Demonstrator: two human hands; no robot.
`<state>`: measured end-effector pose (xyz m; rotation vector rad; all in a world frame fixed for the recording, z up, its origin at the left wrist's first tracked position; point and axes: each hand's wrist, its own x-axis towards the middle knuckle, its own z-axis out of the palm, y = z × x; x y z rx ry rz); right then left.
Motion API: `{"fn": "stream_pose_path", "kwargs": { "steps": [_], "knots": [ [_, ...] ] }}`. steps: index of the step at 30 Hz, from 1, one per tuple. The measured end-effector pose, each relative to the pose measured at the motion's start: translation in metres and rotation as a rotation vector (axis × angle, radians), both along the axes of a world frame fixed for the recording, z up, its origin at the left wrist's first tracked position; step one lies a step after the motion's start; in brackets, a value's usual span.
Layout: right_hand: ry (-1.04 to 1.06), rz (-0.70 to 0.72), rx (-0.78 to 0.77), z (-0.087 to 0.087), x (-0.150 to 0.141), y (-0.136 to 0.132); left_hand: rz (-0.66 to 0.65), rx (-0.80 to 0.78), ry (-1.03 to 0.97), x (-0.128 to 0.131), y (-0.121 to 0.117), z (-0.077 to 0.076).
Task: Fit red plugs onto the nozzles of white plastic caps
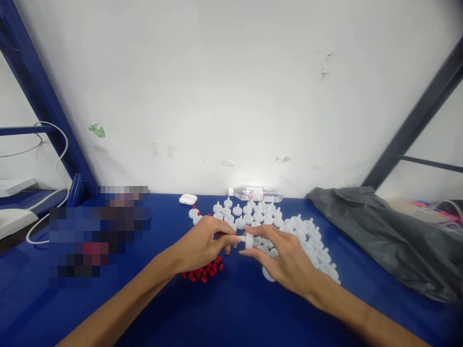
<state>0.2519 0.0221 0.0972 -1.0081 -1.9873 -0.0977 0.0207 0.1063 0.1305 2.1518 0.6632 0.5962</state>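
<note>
Here both hands' fingers [231, 237] pinch one white disc part [249, 239]; the bottle [256, 193] label is unreadable.

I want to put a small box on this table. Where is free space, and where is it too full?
Free: the blue table near you, between the forearms, and the strip between the white discs and grey bag. Crowded: around both hands, with red caps under the left hand.

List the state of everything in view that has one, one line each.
left hand: fingers closed on one end of the white disc part
right hand: fingers pinching the white disc part
white disc part: held off the table between both hands
white discs: spread loose on the table
red caps: piled loose under the left hand
water bottle: lying on its side
earbud case: shut
</note>
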Motion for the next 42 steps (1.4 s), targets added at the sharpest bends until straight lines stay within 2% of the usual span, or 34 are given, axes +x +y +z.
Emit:
{"fn": "stream_pose_path", "kwargs": {
  "steps": [6, 14, 23, 29, 33, 37, 40, 42],
  "knots": [
    [-0.017, 0.037, 0.076, -0.005, 0.002, 0.003, -0.003, -0.029, -0.021, 0.002, -0.004, 0.000],
    [-0.086, 0.098, 0.145, -0.006, 0.000, 0.002, -0.028, -0.161, -0.019, 0.001, -0.007, 0.000],
    [-0.179, 0.141, 0.290, 0.001, 0.004, 0.002, -0.056, -0.253, 0.007, 0.001, -0.012, 0.011],
    [-0.181, 0.233, 0.339, -0.006, 0.008, 0.011, -0.068, -0.245, 0.026, 0.002, -0.015, 0.005],
    [-0.241, 0.219, 0.341, -0.003, 0.008, 0.016, -0.056, -0.194, 0.045, 0.002, -0.011, 0.003],
    [-0.257, 0.099, 0.243, 0.005, 0.008, 0.016, -0.003, -0.072, 0.056, -0.004, -0.001, 0.013],
    [-0.253, -0.024, 0.175, 0.008, 0.010, 0.015, 0.117, 0.055, 0.081, -0.014, 0.011, 0.022],
    [-0.271, -0.051, 0.145, 0.009, 0.011, 0.014, 0.225, 0.158, 0.149, -0.023, 0.021, 0.025]
  ]
}}
